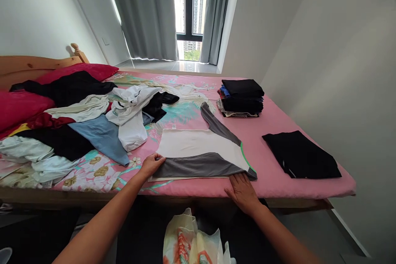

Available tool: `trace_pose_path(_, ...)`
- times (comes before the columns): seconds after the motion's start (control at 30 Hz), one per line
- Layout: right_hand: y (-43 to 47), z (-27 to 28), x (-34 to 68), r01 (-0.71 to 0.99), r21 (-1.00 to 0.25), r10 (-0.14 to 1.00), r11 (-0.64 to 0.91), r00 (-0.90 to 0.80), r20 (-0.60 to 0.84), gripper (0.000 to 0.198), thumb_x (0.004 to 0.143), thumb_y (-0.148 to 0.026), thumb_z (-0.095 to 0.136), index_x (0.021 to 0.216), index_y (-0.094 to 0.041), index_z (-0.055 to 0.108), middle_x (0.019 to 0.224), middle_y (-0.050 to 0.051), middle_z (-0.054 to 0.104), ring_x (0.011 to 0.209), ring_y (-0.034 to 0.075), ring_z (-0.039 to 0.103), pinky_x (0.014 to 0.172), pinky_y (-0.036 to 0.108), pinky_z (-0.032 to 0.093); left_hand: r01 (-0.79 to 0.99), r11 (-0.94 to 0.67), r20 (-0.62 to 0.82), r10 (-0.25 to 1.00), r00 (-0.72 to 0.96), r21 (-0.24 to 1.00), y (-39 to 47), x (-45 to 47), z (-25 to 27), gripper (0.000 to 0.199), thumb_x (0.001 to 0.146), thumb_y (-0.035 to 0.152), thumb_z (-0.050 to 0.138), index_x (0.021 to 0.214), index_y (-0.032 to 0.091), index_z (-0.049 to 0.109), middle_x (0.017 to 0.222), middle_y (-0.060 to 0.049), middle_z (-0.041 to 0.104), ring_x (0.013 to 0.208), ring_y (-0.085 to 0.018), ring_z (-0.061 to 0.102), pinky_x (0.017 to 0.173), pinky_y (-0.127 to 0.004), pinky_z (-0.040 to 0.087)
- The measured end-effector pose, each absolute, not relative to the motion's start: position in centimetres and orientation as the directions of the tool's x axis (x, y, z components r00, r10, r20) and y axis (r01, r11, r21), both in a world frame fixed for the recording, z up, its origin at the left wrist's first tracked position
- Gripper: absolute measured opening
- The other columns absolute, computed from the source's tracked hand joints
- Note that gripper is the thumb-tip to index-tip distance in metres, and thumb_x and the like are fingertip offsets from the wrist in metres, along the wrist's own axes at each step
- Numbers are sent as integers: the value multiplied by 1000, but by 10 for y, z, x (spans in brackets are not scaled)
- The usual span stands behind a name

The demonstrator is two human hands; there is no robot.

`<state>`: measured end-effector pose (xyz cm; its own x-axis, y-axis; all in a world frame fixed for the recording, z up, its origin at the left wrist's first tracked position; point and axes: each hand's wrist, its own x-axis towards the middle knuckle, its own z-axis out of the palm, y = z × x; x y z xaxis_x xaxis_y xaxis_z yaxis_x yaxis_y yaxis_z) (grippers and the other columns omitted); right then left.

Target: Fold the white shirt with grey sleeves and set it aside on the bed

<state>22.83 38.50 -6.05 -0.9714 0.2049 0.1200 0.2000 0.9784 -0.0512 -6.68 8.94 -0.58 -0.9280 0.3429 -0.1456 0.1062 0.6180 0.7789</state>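
Observation:
A white long-sleeved shirt [182,142] with grey sleeves and a green-edged neckline lies flat near the bed's front edge. Its near grey sleeve is laid along the body, while the far sleeve stretches out toward the back. At the hem end, my left hand [152,166] pinches the near sleeve's cuff between thumb and fingers. My right hand [243,192] rests flat at the shoulder near the collar, fingers stretched out on the fabric and bed edge.
Loose clothes [102,121] are heaped on the left beside red pillows [93,71]. A stack of folded clothes [241,99] stands at the back right. One folded black garment [303,154] lies on the right. The bed [309,187] has a pink floral sheet.

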Motion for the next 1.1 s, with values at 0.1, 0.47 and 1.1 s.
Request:
trace_pose_path(0.1, 395, -68, 249, 206, -34, 208, 978, -956, 206, 55, 91, -48, 39, 134, -14, 43, 132, 14, 47, 124, 31, 37, 107, 52, 21, 129, 639, -141, 354, -925, 758, 89, -69, -7, 36, 62, 49, 62, 78, 17, 64, 69, 0, 63, 64, -16, 56, 57, -24, 38)
trace_pose_path(0.47, 414, -38, 264, 273, -194, 334, 942, -809, 484, 34, 90, -28, 41, 122, -17, 50, 126, 12, 49, 122, 25, 41, 105, 43, 29, 287, 718, -85, 433, -897, 634, 84, -67, -8, 32, 66, 38, 61, 93, 20, 65, 85, -1, 67, 81, -20, 60, 70, -27, 41)
trace_pose_path(1.1, 427, -50, 228, 200, -220, 292, 955, -772, 565, 23, 85, -17, 48, 106, -18, 57, 109, 7, 59, 111, 23, 47, 103, 45, 29, 677, 632, 105, 697, -709, 378, 154, -29, 17, 29, 89, 36, 44, 107, 21, 62, 110, -7, 59, 106, -22, 52, 97, -35, 39)
